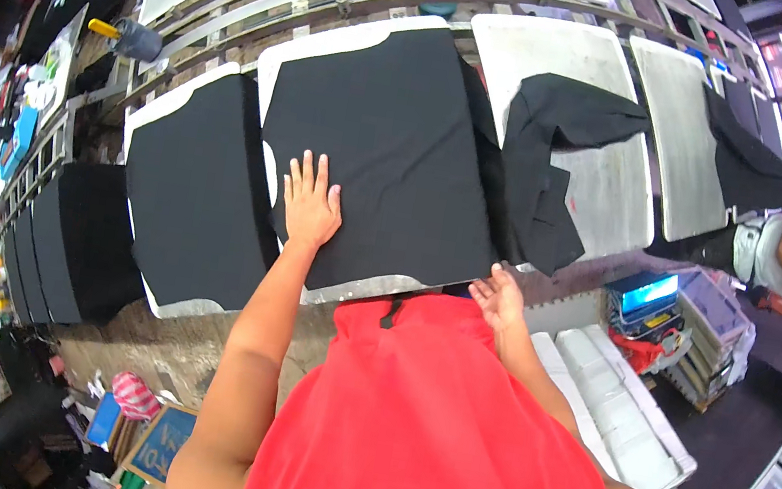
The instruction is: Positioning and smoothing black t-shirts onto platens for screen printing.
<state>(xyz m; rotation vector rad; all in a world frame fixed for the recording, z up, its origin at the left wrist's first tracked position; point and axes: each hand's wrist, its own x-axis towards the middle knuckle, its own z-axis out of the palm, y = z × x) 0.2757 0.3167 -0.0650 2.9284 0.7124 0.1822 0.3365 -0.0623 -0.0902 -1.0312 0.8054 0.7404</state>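
Resting left grip (312, 212): wide, flat on the black cloth (397, 134) — left side
Right grip (500, 298): at the cloth's near right corner — cannot tell if pinching
White board (299, 51): under the cloth

Left head-worn fisheye: looks down over wearer's red shirt (445, 425), close above black cloth (387, 133); rim bends edges.

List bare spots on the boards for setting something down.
Bare: the white board, right of its bunched cloth; the next board, left of the co-worker's cloth. Crowded: the middle board, nearly covered by flat cloth under the left hand.
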